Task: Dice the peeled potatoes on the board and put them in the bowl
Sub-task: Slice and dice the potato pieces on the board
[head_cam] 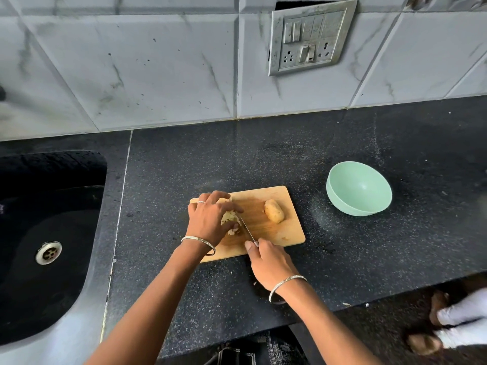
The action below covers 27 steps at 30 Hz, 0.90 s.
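Observation:
A wooden cutting board lies on the dark counter. My left hand presses down on a partly cut potato at the board's left side, covering most of it. My right hand grips a knife whose thin blade points up-left against the cut pieces. A whole peeled potato rests alone at the board's right end. The mint-green bowl stands to the right of the board, tilted, with nothing visible inside.
A black sink with a steel drain sits at the left. The tiled wall with a switch panel rises behind. The counter's front edge runs just below my right wrist; another person's feet stand at lower right.

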Motion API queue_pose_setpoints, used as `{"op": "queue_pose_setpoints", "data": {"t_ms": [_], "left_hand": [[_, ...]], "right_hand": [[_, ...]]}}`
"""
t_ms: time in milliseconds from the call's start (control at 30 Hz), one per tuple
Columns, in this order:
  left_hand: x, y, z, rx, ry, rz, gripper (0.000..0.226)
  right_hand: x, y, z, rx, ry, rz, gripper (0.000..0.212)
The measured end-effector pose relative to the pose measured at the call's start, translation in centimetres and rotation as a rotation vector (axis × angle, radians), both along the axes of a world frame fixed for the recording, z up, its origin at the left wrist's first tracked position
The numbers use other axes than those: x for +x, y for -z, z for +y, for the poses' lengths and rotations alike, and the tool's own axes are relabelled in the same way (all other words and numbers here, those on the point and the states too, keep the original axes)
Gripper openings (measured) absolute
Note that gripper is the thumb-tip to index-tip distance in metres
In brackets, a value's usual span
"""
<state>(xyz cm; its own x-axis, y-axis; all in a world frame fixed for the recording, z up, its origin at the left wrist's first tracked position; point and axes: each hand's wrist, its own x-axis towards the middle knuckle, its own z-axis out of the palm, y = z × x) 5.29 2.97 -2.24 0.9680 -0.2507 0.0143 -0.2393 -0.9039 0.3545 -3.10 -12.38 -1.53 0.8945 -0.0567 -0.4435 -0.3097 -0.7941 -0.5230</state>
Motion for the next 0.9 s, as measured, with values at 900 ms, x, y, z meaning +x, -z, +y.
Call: {"op": "queue_pose_setpoints", "data": {"t_ms": [900], "left_hand": [[0.9,0.9,0.8,-0.079,-0.026,-0.038,0.014]], "right_hand": [[0.3,-0.1,-6.5,0.092,0.088,-0.092,0.044]]}}
